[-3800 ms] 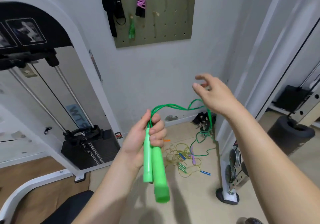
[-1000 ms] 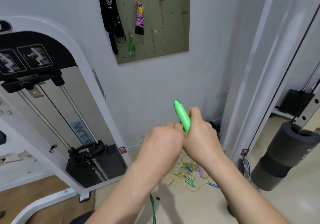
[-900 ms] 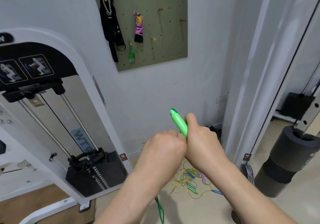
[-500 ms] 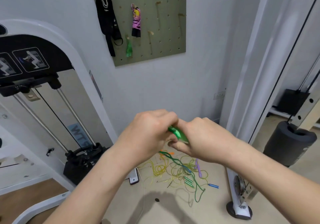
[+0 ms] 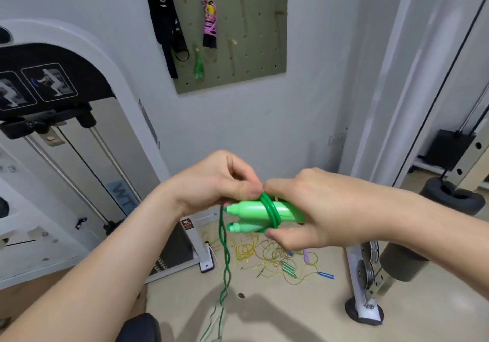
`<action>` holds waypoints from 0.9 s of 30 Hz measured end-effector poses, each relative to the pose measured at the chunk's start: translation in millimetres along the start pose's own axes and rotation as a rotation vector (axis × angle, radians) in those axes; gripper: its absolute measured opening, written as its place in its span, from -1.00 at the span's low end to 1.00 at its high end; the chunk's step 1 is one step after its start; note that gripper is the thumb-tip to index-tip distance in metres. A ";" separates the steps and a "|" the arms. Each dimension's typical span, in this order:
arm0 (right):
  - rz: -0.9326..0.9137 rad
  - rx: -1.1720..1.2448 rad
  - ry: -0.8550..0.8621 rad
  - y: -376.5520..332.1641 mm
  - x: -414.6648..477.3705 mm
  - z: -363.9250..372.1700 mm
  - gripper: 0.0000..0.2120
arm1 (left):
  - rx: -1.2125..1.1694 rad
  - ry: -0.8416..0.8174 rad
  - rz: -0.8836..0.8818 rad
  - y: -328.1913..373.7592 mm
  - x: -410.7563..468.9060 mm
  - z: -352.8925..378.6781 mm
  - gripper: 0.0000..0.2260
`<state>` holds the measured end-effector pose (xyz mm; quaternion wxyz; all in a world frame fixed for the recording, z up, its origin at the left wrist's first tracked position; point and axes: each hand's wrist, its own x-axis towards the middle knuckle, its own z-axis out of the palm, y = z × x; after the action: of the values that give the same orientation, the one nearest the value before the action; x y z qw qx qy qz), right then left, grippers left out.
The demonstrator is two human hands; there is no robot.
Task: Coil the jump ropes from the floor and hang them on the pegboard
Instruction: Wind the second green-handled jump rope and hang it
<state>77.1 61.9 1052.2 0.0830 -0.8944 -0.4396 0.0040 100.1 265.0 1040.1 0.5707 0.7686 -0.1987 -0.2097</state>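
Observation:
My right hand point(image 5: 312, 209) grips the two bright green handles point(image 5: 251, 213) of a jump rope, held side by side and pointing left. Two turns of dark green cord point(image 5: 270, 210) wrap around them. My left hand point(image 5: 211, 182) pinches the cord just above the handles; its twisted remainder point(image 5: 225, 262) hangs down to the floor. A tangle of yellow ropes point(image 5: 264, 254) with blue, green and purple handles lies on the floor below. The olive pegboard point(image 5: 259, 24) on the wall carries a coiled pink rope point(image 5: 209, 21) and a small green bundle point(image 5: 198, 63).
Black straps point(image 5: 165, 21) hang at the pegboard's left. A white weight machine point(image 5: 79, 156) stands at left, its stack near the ropes. A white cable-machine post and foot point(image 5: 365, 310) and a black foam roller point(image 5: 455, 198) stand at right.
The handles turned from upright to lying sideways in my right hand. My left hand has wound the cord around them twice, and the rest now hangs twisted below.

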 end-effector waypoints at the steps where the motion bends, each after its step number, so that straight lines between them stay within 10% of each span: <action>1: 0.000 0.018 0.057 -0.1 0.8 -3.9 -0.71 | -0.111 0.040 0.029 -4.9 1.7 0.0 -0.59; 5: 0.004 0.108 0.241 0.4 4.9 -6.6 -0.60 | -0.369 0.139 0.145 -10.4 6.7 3.0 -0.51; 11: -0.062 0.256 0.387 -5.8 12.8 -2.1 -0.56 | -0.460 0.310 0.067 -17.4 5.1 3.4 -0.92; 19: 0.035 0.619 0.521 -8.2 21.7 18.1 -0.71 | -0.491 0.536 0.254 -29.1 -9.9 26.5 -0.81; 27: 0.240 0.548 0.578 5.6 33.2 29.3 -0.72 | 0.970 0.845 0.352 -33.7 -28.8 40.2 -0.83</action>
<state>99.5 88.9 1024.6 0.4371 -0.8483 -0.2734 -0.1207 56.2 257.9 1000.1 0.2146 0.9105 -0.1522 0.3190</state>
